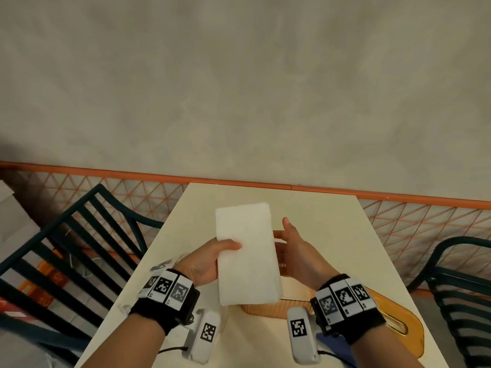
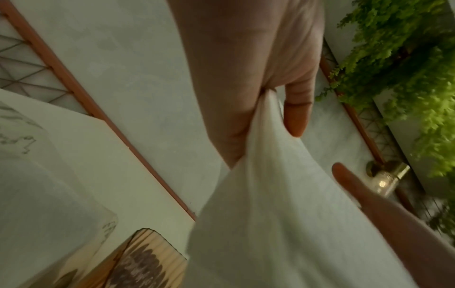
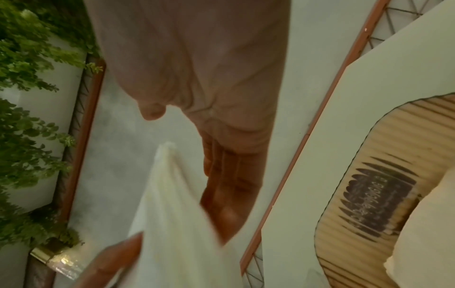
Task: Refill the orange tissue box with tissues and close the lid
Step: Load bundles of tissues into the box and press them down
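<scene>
A thick white tissue stack (image 1: 247, 256) is held above the table, over the orange ribbed tissue box (image 1: 265, 308). My left hand (image 1: 228, 248) grips the stack's left edge, thumb on top and fingers hidden underneath. My right hand (image 1: 285, 241) is open beside the stack's right edge, fingers straight along it and thumb raised. The left wrist view shows the thumb (image 2: 296, 117) pinching the stack (image 2: 283, 224). In the right wrist view the straight fingers (image 3: 229, 185) lie behind the stack (image 3: 177, 233), with the box (image 3: 369, 194) to the right. The orange lid (image 1: 398, 325), with its slot, lies flat on the table at the right.
The cream table (image 1: 345, 235) is narrow and meets a wall with orange trim. A clear printed wrapper (image 1: 170, 264) lies under my left hand. Dark slatted chairs stand at the left (image 1: 79, 235) and right (image 1: 465, 288). Orange lattice floor shows on both sides.
</scene>
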